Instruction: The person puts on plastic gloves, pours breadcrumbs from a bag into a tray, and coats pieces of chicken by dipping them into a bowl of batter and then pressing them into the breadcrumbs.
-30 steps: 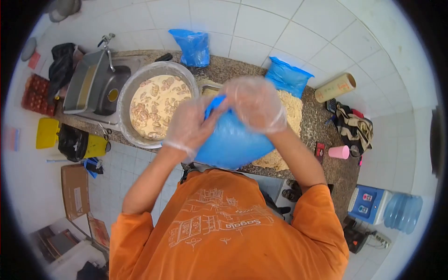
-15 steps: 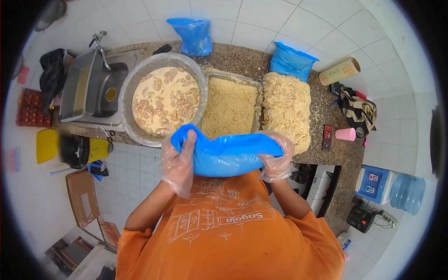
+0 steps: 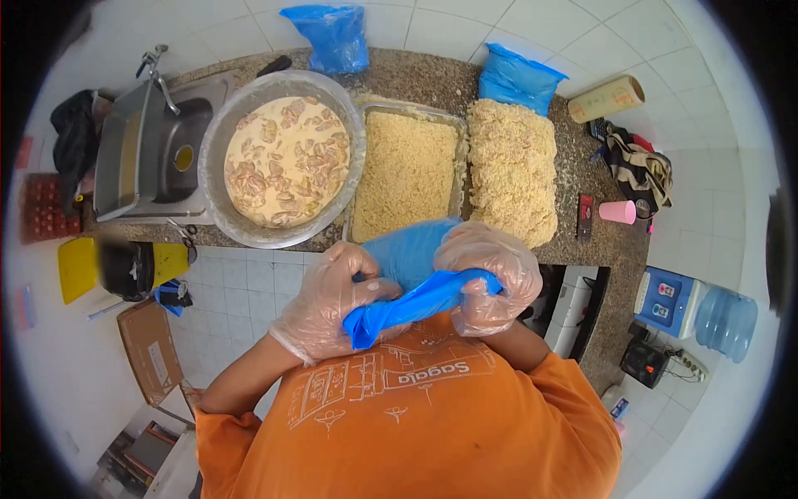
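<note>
My left hand (image 3: 342, 295), in a clear plastic glove, is closed on the left end of the bunched rim of a blue plastic bag (image 3: 407, 249). The gloved right hand (image 3: 490, 274) grips the same rim at its right end. Between them the rim is gathered into a narrow band, and the bag's body bulges beyond it toward the counter. What the bag holds is hidden. Just past the hands stands a metal tray of pale crumbs (image 3: 407, 170). Left of it is a large metal basin (image 3: 214, 158) with meat pieces in creamy batter (image 3: 287, 162); at right lies a heap of crumb-coated pieces (image 3: 511, 175).
Two more blue bags, one left (image 3: 339, 41) and one right (image 3: 519, 76), rest against the tiled wall. A sink (image 3: 187, 150) is at far left. A plastic-film roll (image 3: 607, 98), pink cup (image 3: 617, 212) and striped cloth bag (image 3: 640, 175) sit on the granite counter's right side.
Both hands have come closer together, and the bag's opening has gone from stretched wide to gathered. The bag's body has swung forward, away from my chest.
</note>
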A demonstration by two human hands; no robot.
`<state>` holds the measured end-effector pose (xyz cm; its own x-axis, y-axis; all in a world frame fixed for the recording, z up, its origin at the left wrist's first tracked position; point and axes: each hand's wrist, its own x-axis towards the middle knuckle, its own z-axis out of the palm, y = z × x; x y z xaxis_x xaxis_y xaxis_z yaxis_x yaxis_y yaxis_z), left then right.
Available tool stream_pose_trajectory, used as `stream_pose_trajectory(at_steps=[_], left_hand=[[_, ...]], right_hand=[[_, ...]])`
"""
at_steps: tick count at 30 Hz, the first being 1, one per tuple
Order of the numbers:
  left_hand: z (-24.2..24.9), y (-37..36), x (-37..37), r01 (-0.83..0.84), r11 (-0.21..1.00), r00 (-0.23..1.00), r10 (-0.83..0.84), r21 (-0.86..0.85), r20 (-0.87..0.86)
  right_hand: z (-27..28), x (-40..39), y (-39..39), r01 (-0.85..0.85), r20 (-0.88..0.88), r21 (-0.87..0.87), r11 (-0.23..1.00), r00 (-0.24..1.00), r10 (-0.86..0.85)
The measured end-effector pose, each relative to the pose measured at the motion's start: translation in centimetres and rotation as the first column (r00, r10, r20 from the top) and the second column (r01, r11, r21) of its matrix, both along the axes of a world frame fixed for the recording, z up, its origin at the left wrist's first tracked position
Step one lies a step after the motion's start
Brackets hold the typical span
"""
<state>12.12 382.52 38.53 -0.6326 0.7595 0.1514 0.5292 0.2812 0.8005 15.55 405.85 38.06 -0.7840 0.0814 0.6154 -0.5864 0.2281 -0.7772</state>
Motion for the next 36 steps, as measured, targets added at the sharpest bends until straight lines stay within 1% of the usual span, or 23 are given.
stream_pose_trajectory(at_steps=[3, 4, 5, 6, 7, 8, 9, 10, 11, 12, 13, 15, 16, 19, 21, 23, 24, 26, 27, 30, 33, 34, 36], left_hand=[[-0.4, 0.0, -0.3, 0.048, 0.998, 0.996, -0.045, 0.045, -0.075], [-1.0, -0.3, -0.3, 0.037, 0.990, 0.996, -0.025, 0.137, -0.088], [-1.4, -0.5, -0.3, 0.023, 0.974, 0.995, -0.001, 0.225, -0.100], [-1.2, -0.6, -0.5, 0.019, 0.976, 0.996, 0.002, 0.218, -0.094], [-0.6, -0.6, -0.8, 0.074, 0.972, 0.991, -0.048, 0.222, -0.123], [-0.1, -0.6, -1.1, 0.130, 0.966, 0.984, -0.097, 0.225, -0.152], [0.2, -0.5, -1.6, 0.129, 0.967, 0.985, -0.099, 0.222, -0.144], [0.5, -0.4, -2.2, 0.224, 0.952, 0.967, -0.192, 0.210, -0.165], [0.8, -0.2, -2.5, 0.320, 0.927, 0.940, -0.284, 0.197, -0.188], [1.1, 0.1, -2.7, 0.325, 0.925, 0.939, -0.291, 0.196, -0.182], [1.4, 0.3, -2.6, 0.394, 0.903, 0.912, -0.361, 0.171, -0.194], [1.2, 0.7, -2.5, 0.460, 0.877, 0.881, -0.431, 0.139, -0.198], [0.7, 1.0, -2.3, 0.500, 0.850, 0.861, -0.468, 0.164, -0.200], [1.1, 1.3, -3.2, 0.581, 0.797, 0.812, -0.552, 0.165, -0.190], [2.5, 1.0, -3.5, 0.614, 0.776, 0.788, -0.590, 0.143, -0.178], [3.9, 0.3, -3.1, 0.617, 0.775, 0.741, -0.630, -0.137, -0.230], [3.9, 0.0, -2.7, 0.614, 0.776, 0.743, -0.630, -0.142, -0.227], [3.6, -0.8, -2.1, 0.452, 0.883, 0.827, -0.467, -0.124, -0.314], [3.5, -1.2, -2.1, 0.452, 0.883, 0.827, -0.468, -0.126, -0.311], [3.5, -1.9, -2.2, 0.428, 0.900, 0.852, -0.432, -0.081, -0.296], [3.7, -1.7, -2.7, 0.440, 0.888, 0.845, -0.460, -0.132, -0.273], [3.4, -1.3, -2.9, 0.435, 0.899, 0.863, -0.434, -0.056, -0.258], [2.9, 0.2, -3.1, 0.428, 0.904, 0.880, -0.411, 0.022, -0.239]], right_hand=[[0.0, -0.3, 0.0, -0.005, 0.003, -0.070, 0.998, 1.000, 0.006], [0.2, -0.3, 0.8, -0.009, 0.007, -0.069, 0.998, 1.000, 0.010], [0.5, -0.2, 2.0, -0.186, 0.057, -0.034, 0.982, 0.981, 0.188], [0.8, -0.2, 2.6, -0.354, 0.110, -0.013, 0.935, 0.929, 0.354], [1.9, -0.7, 2.5, -0.353, 0.114, -0.022, 0.935, 0.929, 0.353], [3.6, -1.7, 2.4, -0.540, 0.221, 0.210, 0.815, 0.838, 0.499], [4.2, -2.1, 2.4, -0.622, 0.293, 0.305, 0.722, 0.782, 0.550], [4.7, -2.6, 2.5, -0.693, 0.364, 0.389, 0.607, 0.721, 0.589], [4.7, -2.8, 2.6, -0.749, 0.383, 0.393, 0.534, 0.661, 0.645], [4.6, -2.9, 2.7, -0.796, 0.402, 0.397, 0.456, 0.598, 0.694], [4.6, -2.9, 2.6, -0.797, 0.403, 0.388, 0.462, 0.598, 0.693], [4.2, -2.9, 2.2, -0.865, 0.404, 0.333, 0.376, 0.491, 0.771], [4.0, -2.5, 2.0, -0.867, 0.401, 0.323, 0.380, 0.489, 0.774], [3.7, -0.9, 1.8, -0.776, 0.369, 0.452, 0.439, 0.611, 0.700], [4.6, -0.5, 2.6, -0.722, 0.427, 0.563, 0.403, 0.671, 0.606], [4.3, 0.3, 3.2, -0.709, 0.403, 0.567, 0.420, 0.683, 0.609], [4.1, 0.6, 3.5, -0.693, 0.379, 0.576, 0.434, 0.697, 0.609], [4.8, 1.1, 4.8, -0.702, 0.422, 0.592, 0.397, 0.689, 0.589], [5.1, 1.2, 5.5, -0.708, 0.464, 0.611, 0.355, 0.684, 0.563], [5.2, 1.5, 6.8, -0.742, 0.516, 0.565, 0.360, 0.659, 0.548], [5.5, 1.4, 7.5, -0.744, 0.553, 0.599, 0.295, 0.651, 0.520], [5.3, 1.2, 7.6, -0.744, 0.551, 0.601, 0.293, 0.651, 0.523], [4.5, 0.7, 7.5, -0.606, 0.325, 0.562, 0.563, 0.788, 0.523]])
